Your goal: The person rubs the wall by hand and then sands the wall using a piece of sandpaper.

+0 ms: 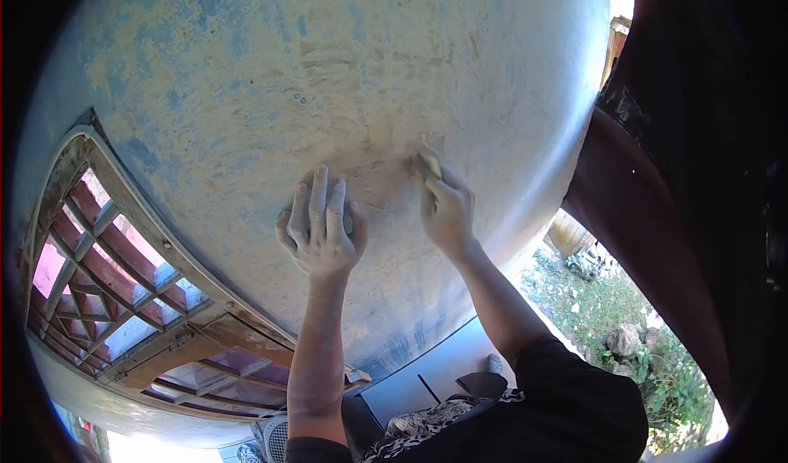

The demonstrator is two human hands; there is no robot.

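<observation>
A worn wall (369, 85) with patchy blue and beige paint fills most of the view. My left hand (320, 229) lies against it with the fingers spread, holding nothing. To its right, my right hand (447, 204) grips a small greenish pad (428, 165) and presses it to the wall. Pale dust coats both hands. Between them the surface shows a brownish, roughened patch (373, 171). The underside of the pad is hidden.
A window with a lattice grille (107, 258) is at the left. Dark red cloth or panel (648, 241) hangs at the right. Rocks (626, 340) and plants lie outside, lower right. Tiled floor (398, 397) shows below.
</observation>
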